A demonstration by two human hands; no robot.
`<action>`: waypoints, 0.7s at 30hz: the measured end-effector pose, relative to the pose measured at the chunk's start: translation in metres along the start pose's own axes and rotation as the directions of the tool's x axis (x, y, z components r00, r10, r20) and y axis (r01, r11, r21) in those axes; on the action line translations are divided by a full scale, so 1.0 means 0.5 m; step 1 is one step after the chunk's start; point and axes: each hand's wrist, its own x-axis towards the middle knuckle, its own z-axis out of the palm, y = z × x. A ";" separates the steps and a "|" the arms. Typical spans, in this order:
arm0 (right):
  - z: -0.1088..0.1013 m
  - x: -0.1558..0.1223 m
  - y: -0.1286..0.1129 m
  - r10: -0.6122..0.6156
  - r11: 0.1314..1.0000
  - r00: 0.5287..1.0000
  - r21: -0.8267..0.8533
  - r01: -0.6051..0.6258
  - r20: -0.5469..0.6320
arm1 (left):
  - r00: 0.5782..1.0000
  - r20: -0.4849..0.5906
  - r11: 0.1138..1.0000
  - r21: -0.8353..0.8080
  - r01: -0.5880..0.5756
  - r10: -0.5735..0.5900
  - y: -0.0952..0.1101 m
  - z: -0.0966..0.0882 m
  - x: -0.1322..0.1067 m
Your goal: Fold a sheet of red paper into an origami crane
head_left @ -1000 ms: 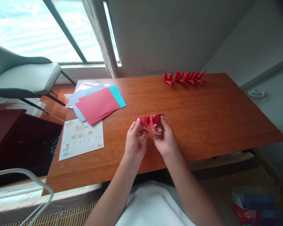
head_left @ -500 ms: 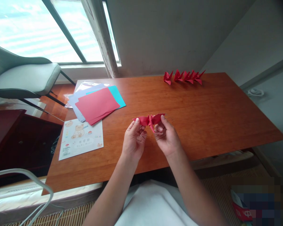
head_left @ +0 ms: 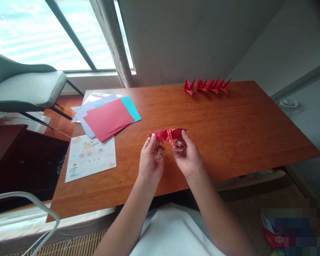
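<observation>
A red paper crane [head_left: 169,135] is stretched between my two hands, above the near middle of the wooden table [head_left: 229,135]. Its wings are spread to both sides and its folded body shows in the centre. My left hand [head_left: 152,156] pinches the left wing between thumb and fingers. On the other side, my right hand [head_left: 187,153] pinches the right wing the same way. The undersides of the wings are partly hidden by my fingers. Several finished red paper cranes [head_left: 201,85] stand in a row at the table's back edge.
Red paper sheets [head_left: 109,117] lie fanned over a blue sheet [head_left: 132,108] and pale lilac ones on the left. A printed bear sheet [head_left: 92,158] lies in front of them. Past the left edge stands a chair [head_left: 29,87]; a white cable [head_left: 29,195] loops at lower left.
The wings of the crane are drawn slightly further apart, my left hand having shifted a little left. Both hands keep their pinch. The whole view has moved slightly.
</observation>
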 end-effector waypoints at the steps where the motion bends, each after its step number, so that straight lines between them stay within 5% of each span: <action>1: 0.000 0.001 0.003 -0.001 1.000 1.000 0.009 0.001 -0.003 | 1.000 -0.014 1.000 -0.021 0.004 -0.004 -0.002 0.001 -0.001; 7: -0.001 0.004 0.017 -0.072 0.997 0.997 -0.021 0.072 0.012 | 0.999 -0.042 0.995 -0.097 0.002 -0.007 -0.014 0.007 -0.014; 12: -0.021 0.007 -0.004 -0.279 0.864 0.948 -0.390 0.319 0.156 | 0.993 0.034 0.958 0.260 -0.118 0.114 0.012 -0.012 -0.013; 14: -0.033 0.011 -0.021 -0.316 0.718 0.906 -0.554 0.422 0.281 | 0.978 0.110 0.864 0.458 -0.208 0.177 0.033 -0.024 -0.007; 17: -0.046 0.018 -0.048 -0.332 0.375 0.830 -0.744 0.553 0.449 | 0.939 0.278 0.644 0.685 -0.341 0.202 0.065 -0.038 0.003; 21: -0.040 0.023 -0.073 -0.149 -0.016 0.769 -0.779 0.627 0.622 | 0.897 0.431 0.460 0.780 -0.425 0.099 0.088 -0.044 0.016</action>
